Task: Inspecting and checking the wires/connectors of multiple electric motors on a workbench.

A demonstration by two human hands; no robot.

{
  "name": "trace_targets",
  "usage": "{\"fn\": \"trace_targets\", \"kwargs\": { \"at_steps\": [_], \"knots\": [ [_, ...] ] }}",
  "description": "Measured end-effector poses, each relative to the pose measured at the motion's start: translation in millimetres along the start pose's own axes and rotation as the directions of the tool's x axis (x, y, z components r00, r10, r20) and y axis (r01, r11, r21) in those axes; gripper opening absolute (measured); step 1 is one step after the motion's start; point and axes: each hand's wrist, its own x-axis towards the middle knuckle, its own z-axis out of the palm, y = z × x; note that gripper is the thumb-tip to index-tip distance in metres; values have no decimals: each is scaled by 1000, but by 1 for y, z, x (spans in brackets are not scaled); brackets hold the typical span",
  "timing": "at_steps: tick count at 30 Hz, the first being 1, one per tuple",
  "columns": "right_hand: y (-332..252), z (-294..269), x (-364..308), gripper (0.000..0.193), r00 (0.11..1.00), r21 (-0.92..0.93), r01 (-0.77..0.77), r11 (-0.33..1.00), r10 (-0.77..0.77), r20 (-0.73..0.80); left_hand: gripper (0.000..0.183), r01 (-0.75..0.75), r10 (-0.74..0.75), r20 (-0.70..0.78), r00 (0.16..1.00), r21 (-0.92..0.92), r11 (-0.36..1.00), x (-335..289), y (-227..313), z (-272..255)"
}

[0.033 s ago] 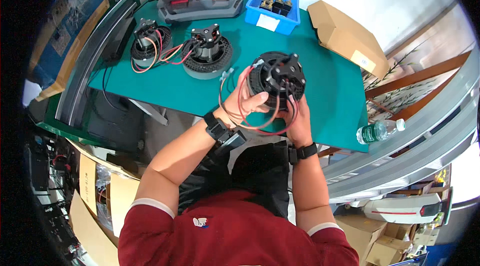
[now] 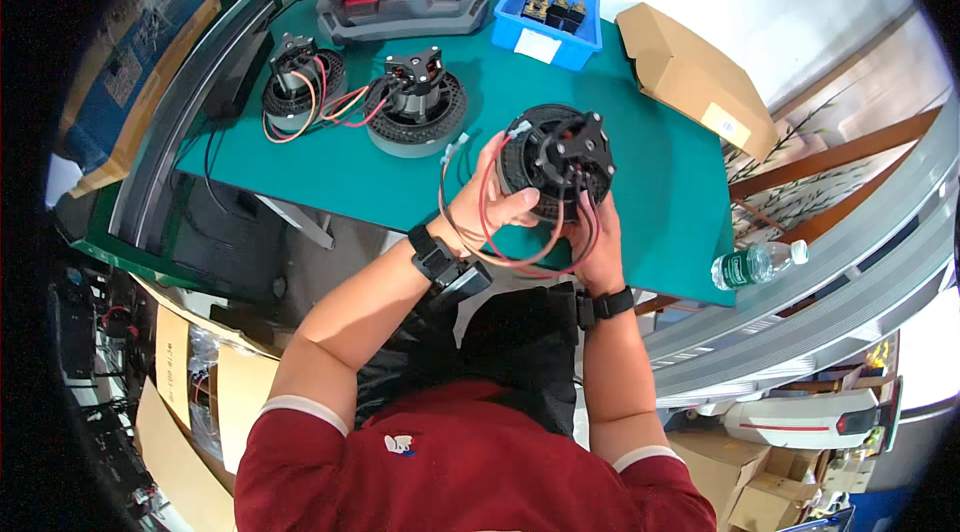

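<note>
Between both hands I hold a round black motor unit (image 2: 548,194) with a ribbed rim and a black bracket on top, raised over the front of the green table (image 2: 660,202). My left hand (image 2: 478,204) is closed on its left side, thumb across the near edge. My right hand (image 2: 601,254) grips it from the lower right, its fingers partly hidden beneath. Red, brown and black wires (image 2: 490,242) loop down in front, with pale connectors near the left fingers. Two similar motor units, one in the middle (image 2: 415,137) and one farther left (image 2: 290,120), stand on the table with their wires.
At the back stands a grey double-bay charger-like device (image 2: 405,27). Beside it, a blue bin (image 2: 548,47) holds small black parts with brass-coloured tops. A cardboard box (image 2: 690,72) lies at the back right, a plastic bottle (image 2: 757,264) at the right edge. Metal ladder-like rails (image 2: 800,317) run along the right.
The held motor unit has shifted very slightly to the right and tilted a little. Both hands keep their grip.
</note>
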Motion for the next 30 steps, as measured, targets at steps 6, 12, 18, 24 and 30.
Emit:
{"fn": "trace_targets", "kwargs": {
  "at_steps": [6, 12, 18, 24, 30],
  "knots": [
    [2, -4, -2, 31, 991, 1, -67, 998, 66, -117, 92, -135, 120, 93, 988, 174, 975, -6, -2, -5],
    [3, -11, 0, 35, 988, 148, -114, 982, 128, -91, 84, -15, 11, 17, 1000, 271, 962, -7, -6, -11],
    [10, -16, -4, 38, 996, -68, -47, 997, 41, -82, 76, -35, 34, -49, 998, -4, 999, -8, -5, -11],
    [9, -15, 0, 32, 978, 336, -145, 930, 188, -96, 89, 24, -28, -84, 996, -45, 999, -8, 3, -4],
    [45, -42, 2, 35, 980, 114, -154, 981, 167, -107, 78, -12, 13, -7, 1000, 47, 999, -8, 2, -10]
  ]
}}
